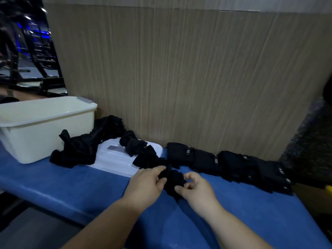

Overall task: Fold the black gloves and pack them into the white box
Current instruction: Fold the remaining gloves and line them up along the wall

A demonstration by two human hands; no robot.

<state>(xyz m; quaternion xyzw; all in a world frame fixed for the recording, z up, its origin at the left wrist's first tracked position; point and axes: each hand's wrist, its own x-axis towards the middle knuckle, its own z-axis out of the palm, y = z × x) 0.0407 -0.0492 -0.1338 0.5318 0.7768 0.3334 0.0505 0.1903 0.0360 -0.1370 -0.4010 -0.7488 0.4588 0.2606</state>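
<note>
A bunched black glove lies on the blue table between my hands. My left hand grips its left side with curled fingers. My right hand pinches its right side between thumb and fingers. The white box stands open at the left, and I cannot see inside it. A loose pile of unfolded black gloves sprawls beside the box and over its flat white lid. A row of folded black gloves with small white labels runs along the wall to the right.
The blue table carries everything, and its front edge runs diagonally at lower left. A tall cardboard wall rises directly behind the gloves. Dark metal frames stand in the far left background.
</note>
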